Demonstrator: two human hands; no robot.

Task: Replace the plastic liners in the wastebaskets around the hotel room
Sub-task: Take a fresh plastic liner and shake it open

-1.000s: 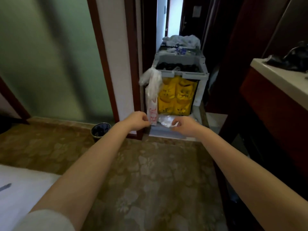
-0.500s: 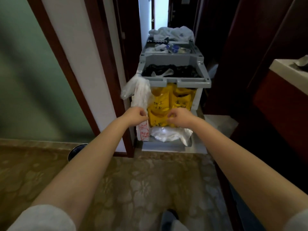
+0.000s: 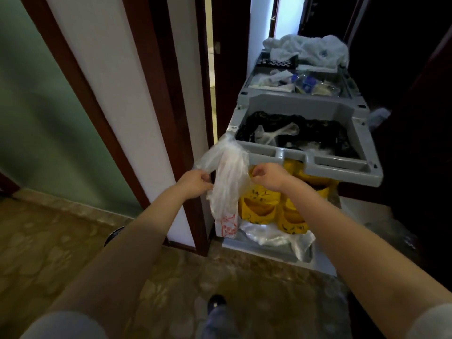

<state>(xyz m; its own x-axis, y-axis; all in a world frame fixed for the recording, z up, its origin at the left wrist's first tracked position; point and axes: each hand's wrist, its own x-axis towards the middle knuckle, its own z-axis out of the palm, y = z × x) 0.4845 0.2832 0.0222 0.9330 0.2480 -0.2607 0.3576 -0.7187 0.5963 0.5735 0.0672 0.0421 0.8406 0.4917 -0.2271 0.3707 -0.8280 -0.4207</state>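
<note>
A bundle of clear plastic bags (image 3: pixel 228 182) hangs from the front left corner of the grey housekeeping cart (image 3: pixel 342 167); its lowest bag has red print. My left hand (image 3: pixel 195 183) pinches the bundle's left edge. My right hand (image 3: pixel 266 177) has curled fingers at the bundle's right side, in front of the yellow bag (image 3: pixel 259 204) under the cart's tray. Whether the right fingers hold plastic is not plain. A dark wastebasket (image 3: pixel 115 234) peeks out behind my left forearm, by the door frame.
More crumpled clear plastic (image 3: pixel 274 237) lies on the cart's bottom shelf. The cart's trays hold black liners (image 3: pixel 305 133), small supplies and white cloths (image 3: pixel 308 51). A dark wooden door frame (image 3: pixel 181 143) stands left of the cart. Patterned carpet (image 3: pixel 73 241) covers the floor; my shoe (image 3: pixel 216 302) shows below.
I have stepped closer to the cart. Both hands rose from the bottom shelf to the hanging bundle, leaving the crumpled plastic on the shelf. The left hand has taken hold of the bundle's edge.
</note>
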